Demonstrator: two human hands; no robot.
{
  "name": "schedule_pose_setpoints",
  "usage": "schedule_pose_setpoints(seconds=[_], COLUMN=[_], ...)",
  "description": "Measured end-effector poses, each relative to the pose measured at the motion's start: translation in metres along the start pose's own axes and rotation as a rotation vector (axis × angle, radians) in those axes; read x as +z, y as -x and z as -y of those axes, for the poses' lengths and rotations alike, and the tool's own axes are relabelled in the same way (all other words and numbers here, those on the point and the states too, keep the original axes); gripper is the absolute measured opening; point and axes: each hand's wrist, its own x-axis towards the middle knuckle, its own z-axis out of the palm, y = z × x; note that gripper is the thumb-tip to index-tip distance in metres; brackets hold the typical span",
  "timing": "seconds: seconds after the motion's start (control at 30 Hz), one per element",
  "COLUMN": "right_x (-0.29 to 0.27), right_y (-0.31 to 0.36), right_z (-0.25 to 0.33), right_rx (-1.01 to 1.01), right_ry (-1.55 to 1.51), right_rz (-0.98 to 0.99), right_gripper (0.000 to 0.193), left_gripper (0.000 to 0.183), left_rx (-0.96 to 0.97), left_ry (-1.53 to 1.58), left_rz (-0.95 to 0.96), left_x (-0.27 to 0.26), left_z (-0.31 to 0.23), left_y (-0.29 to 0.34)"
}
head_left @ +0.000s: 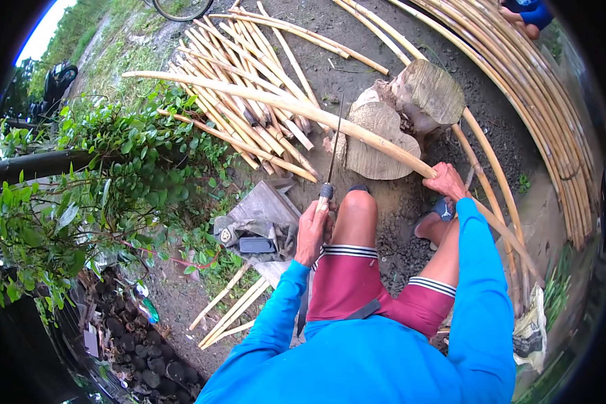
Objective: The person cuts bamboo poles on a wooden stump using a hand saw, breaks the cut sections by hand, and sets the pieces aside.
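Observation:
My left hand [311, 232] is closed round the handle of a long-bladed knife [334, 148], its thin dark blade pointing up and away from me. In the view the blade crosses a long pale bamboo pole [269, 99]; I cannot tell whether they touch. My right hand [446, 180] grips this pole towards its near right end. The pole slants from the far left to the lower right, passing over a cut log [377, 151] in front of my knees. A second log [432, 87] stands right behind the first.
A heap of cut bamboo pieces [249, 74] lies beyond on the left. Long poles [539, 101] are stacked at the right, near another person [533, 19]. By my left knee, a wooden stand [266, 198] bears a cloth and a dark phone-like object [257, 245]. Leafy plants [128, 148] crowd the left.

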Motion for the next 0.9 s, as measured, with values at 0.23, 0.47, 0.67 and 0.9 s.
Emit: schedule_pose_setpoints(seconds=[0.23,0.47,0.67,0.9], right_x=[-0.003,0.022,0.020,0.015], right_y=[-0.012,0.005,0.007,-0.009], right_z=[0.042,0.016,0.010,0.017], right_rx=[0.023,-0.310,-0.056,-0.018], right_ry=[-0.134,-0.026,0.028,0.049], right_rz=[0.082,-0.332,-0.237,-0.107], right_gripper=[0.042,0.041,0.036,0.036], left_gripper=[0.042,0.037,0.028,0.028], left_rx=[-0.024,-0.028,0.090,0.259], left_ry=[-0.023,-0.062,-0.327,-0.550], left_rz=[-0.030,-0.076,-0.146,-0.182], left_x=[-0.006,-0.023,-0.032,-0.032], left_z=[0.001,-0.001,-0.001,-0.019], left_y=[0.000,-0.004,-0.009,-0.020])
